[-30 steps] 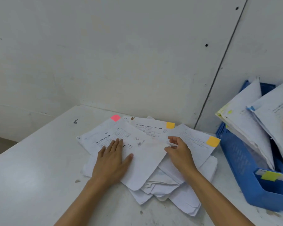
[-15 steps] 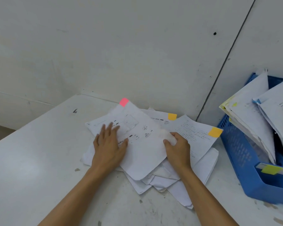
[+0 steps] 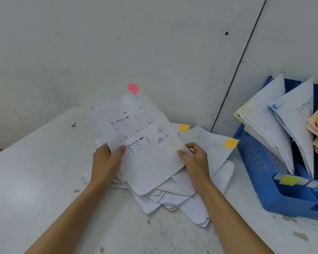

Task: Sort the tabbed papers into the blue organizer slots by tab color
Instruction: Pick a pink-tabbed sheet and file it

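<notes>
pink-tabbed paper (image 3: pixel 149 162), white, printed tables, possibly a worksheet, text blurred

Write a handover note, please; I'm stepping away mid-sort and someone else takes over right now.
Hands: left hand grips the pink-tab sheet by its left edge; right hand pinches its right edge.
The sheet is raised and tilted over the pile on the table.
Two pile sheets show orange tabs.
The organizer stands to the right, with filed papers in its slots.
Done: several stacks filed.
Left: file the pink-tab sheet, then work through the pile.
</notes>
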